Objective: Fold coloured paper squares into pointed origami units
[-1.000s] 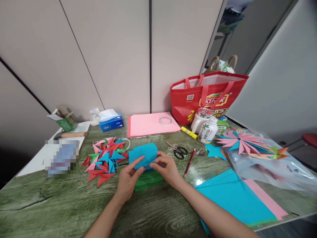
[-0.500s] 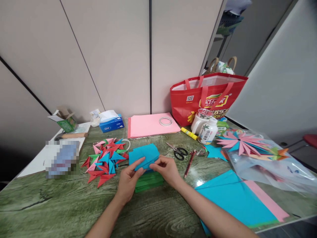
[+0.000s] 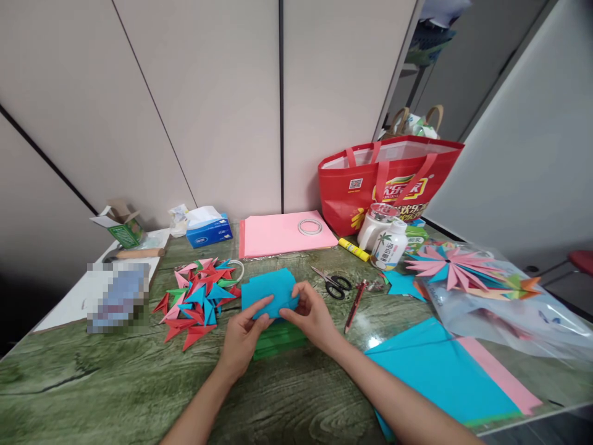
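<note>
Above the green wood-grained table (image 3: 115, 389), your left hand (image 3: 238, 343) has thumb and forefinger nipped on the bright-blue folded paper (image 3: 280, 300), and your right hand (image 3: 311, 314) pinches its right end, fingertips nearly together! It's right over the stacked green paper sheets (image 3: 280, 343), between the multicoloured pointed paper pieces (image 3: 204, 300) on your left and black-handled metal scissors (image 3: 337, 285) on your right.
</note>
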A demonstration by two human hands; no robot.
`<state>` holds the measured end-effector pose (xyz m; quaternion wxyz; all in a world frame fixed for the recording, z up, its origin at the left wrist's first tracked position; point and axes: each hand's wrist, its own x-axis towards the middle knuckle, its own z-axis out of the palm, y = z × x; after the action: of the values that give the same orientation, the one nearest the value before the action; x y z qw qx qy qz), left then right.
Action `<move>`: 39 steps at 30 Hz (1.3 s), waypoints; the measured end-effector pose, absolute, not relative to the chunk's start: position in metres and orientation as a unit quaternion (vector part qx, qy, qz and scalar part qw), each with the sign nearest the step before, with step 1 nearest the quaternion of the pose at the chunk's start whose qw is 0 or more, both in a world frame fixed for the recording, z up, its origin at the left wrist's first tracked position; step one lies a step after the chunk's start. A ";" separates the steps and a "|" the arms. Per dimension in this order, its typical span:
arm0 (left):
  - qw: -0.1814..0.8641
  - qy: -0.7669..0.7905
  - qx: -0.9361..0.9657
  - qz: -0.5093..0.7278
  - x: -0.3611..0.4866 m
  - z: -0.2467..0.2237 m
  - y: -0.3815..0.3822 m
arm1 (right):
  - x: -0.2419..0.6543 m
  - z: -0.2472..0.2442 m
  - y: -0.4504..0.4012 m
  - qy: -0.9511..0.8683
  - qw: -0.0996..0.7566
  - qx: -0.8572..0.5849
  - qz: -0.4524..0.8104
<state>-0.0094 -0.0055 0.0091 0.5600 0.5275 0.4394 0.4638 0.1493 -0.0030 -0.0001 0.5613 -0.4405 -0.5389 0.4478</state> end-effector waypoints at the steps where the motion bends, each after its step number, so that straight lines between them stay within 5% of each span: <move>1: 0.552 0.449 0.538 0.453 -0.010 0.011 -0.005 | 0.151 0.001 -0.003 -0.566 0.545 -0.441 0.434; 8: 0.482 0.477 0.600 0.426 -0.014 0.018 0.000 | 0.160 0.006 -0.001 -0.671 0.439 -0.453 0.390; 19: 0.619 0.446 0.440 0.474 -0.013 0.017 0.000 | 0.162 0.003 0.003 -0.646 0.449 -0.465 0.406; 39: 0.603 0.432 0.440 0.505 -0.010 0.014 -0.003 | 0.166 0.001 0.005 -0.612 0.469 -0.432 0.467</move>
<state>-0.0101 -0.0026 0.0140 0.6034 0.4402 0.4320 0.5055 0.1660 0.0050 0.0015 0.4694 -0.4324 -0.6123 0.4668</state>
